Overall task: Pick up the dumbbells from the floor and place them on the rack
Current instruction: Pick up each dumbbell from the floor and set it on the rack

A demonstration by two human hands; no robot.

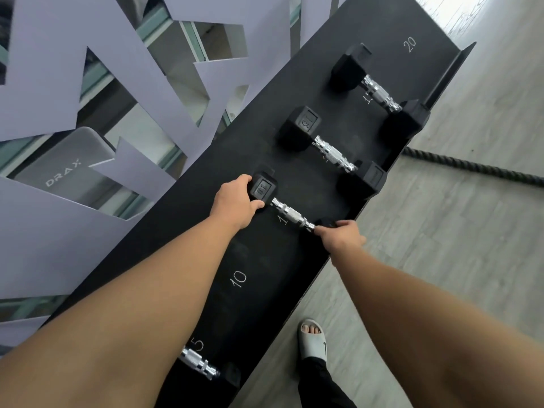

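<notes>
bright, even daylight | soft shadows | wide-angle edge distortion | sharp focus

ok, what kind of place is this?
Most likely a gym: hex dumbbells sit on a black rack with chalked weight numbers, a battle rope lies on the floor, and a DRAX-branded machine shows behind the partition.

I see the rack shelf (256, 304) running diagonally from near-left to far-right, with four dumbbells lying across it. My left hand (235, 201) rests on the far head of one dumbbell (290, 213); my right hand (341, 237) is on its near head, the handle between them. Beyond my hands lie a second dumbbell (332, 154) and, farther still, a third (379, 89). Nearer than my hands, under my left forearm, lies the fourth (200, 363). Right of my right hand is floor (441, 260), with a rope (477, 169) on it.
</notes>
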